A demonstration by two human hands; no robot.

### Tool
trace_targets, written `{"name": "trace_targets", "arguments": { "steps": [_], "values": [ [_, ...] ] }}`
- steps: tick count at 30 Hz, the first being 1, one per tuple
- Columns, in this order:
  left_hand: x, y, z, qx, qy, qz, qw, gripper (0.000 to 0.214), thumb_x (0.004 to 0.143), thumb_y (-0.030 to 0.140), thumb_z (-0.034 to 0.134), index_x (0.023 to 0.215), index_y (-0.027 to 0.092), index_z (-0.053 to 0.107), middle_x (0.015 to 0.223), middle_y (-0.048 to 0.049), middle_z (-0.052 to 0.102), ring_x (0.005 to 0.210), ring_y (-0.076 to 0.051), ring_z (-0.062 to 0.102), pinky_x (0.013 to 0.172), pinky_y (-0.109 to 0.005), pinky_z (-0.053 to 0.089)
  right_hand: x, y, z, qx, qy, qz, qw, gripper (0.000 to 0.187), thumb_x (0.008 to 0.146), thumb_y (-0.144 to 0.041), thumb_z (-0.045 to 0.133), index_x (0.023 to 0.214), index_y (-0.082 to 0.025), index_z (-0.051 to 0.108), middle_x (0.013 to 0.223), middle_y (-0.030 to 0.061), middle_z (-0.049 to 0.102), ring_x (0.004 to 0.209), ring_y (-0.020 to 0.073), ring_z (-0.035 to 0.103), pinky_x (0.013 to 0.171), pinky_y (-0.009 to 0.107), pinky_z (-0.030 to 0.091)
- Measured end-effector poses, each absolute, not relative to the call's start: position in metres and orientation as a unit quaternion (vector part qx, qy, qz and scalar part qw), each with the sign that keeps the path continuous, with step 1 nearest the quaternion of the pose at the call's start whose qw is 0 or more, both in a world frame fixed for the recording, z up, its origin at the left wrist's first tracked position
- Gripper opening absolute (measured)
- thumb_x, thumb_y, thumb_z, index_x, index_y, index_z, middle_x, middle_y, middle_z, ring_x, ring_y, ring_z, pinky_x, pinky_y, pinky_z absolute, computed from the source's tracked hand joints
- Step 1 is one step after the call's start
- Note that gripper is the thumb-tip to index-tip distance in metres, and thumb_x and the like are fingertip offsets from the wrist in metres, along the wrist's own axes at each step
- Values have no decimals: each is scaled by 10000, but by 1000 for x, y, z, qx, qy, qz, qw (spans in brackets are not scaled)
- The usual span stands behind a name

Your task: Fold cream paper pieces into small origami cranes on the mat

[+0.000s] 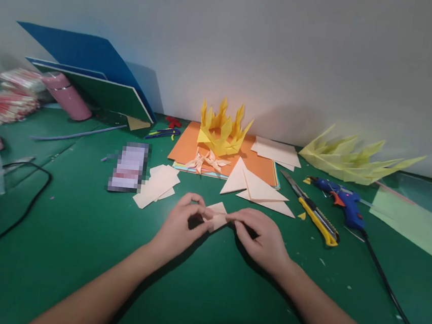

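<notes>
Between my two hands is a small piece of pale peach paper [218, 209], low over the green table. My left hand [184, 220] pinches its left side between thumb and fingers. At its right corner, the thumb and forefinger of my right hand [261, 232] are closed on the paper. Left of my left hand lie several cut peach paper rectangles [156, 186]. Just beyond my right hand are peach paper triangles [255, 183], overlapping one another. Small folded peach paper pieces [206, 161] rest on a stack of orange paper [183, 146].
A yellow folded paper crown [222, 132] stands on the stack. A yellow utility knife [315, 217], a blue glue gun [344, 200] with its cord and a pale yellow folded paper piece [357, 158] are at right. A phone [129, 166], pink bottle [67, 97] and blue board [85, 50] are left.
</notes>
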State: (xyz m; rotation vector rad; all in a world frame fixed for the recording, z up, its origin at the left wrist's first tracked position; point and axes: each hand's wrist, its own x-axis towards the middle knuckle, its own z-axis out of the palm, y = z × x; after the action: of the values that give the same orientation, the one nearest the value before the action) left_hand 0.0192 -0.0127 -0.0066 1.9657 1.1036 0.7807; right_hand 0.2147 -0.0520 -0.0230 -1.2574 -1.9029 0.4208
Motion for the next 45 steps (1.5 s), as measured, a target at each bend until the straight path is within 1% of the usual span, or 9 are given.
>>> {"name": "trace_targets", "arguments": {
  "steps": [3,6,13,16,20,27,32,39,45],
  "values": [
    [20,-14,-5,727,453,356,374,169,825,205,527,809,202,695,890,-28,530,809,-147,569,746,-304,491,210,-52,-23,-549,-653,288,436,263,831,-282,518,1051,-160,597,592,-16,570,458,115,470,448,239,396],
    [22,-17,-3,708,448,383,387,189,814,191,526,845,225,710,892,-26,538,820,-143,566,758,-298,488,205,-52,-23,-531,-594,409,445,449,787,-343,582,1188,-159,498,560,-58,518,452,98,450,452,217,389],
    [33,-33,-4,640,436,398,492,67,707,180,608,680,183,547,781,8,491,675,-109,517,582,-220,441,194,-56,-25,-491,-549,483,474,480,717,-367,658,1119,-220,440,735,-19,552,548,112,525,482,221,432],
    [37,-37,-5,567,463,400,552,189,685,220,640,772,200,473,668,58,430,552,-77,437,500,-183,369,190,-58,-24,-488,-542,483,485,512,684,-327,692,1098,-242,403,775,-25,532,548,100,519,482,212,436],
    [39,-38,-7,541,478,385,575,276,682,240,642,919,196,508,599,86,368,516,-71,389,492,-176,337,184,-61,-22,-496,-543,461,496,612,640,-245,710,1140,-249,356,890,11,521,611,109,550,482,204,446],
    [39,-38,-12,552,462,399,569,414,679,224,654,1075,215,534,682,64,380,545,-71,411,513,-189,369,184,-59,-23,-500,-599,369,505,527,698,-150,567,1153,-236,316,874,11,518,631,116,553,517,219,464],
    [38,-37,-6,627,458,362,515,95,700,259,621,755,183,628,726,15,482,644,-117,490,579,-237,412,185,-63,-26,-468,-652,362,474,441,791,-173,485,1184,-240,298,909,25,509,756,149,575,649,288,492],
    [38,-36,-1,554,470,347,593,222,649,342,669,634,174,524,610,37,532,597,-113,482,577,-232,388,182,-63,-29,-481,-653,375,449,480,809,-297,561,1175,-228,257,868,5,454,731,147,536,634,288,475],
    [31,-31,3,471,472,395,633,364,605,422,717,590,181,444,539,69,464,510,-78,424,512,-201,349,180,-49,-23,-491,-679,392,381,661,675,-276,703,1171,-230,267,1003,53,473,816,178,574,665,306,492]
  ]
}}
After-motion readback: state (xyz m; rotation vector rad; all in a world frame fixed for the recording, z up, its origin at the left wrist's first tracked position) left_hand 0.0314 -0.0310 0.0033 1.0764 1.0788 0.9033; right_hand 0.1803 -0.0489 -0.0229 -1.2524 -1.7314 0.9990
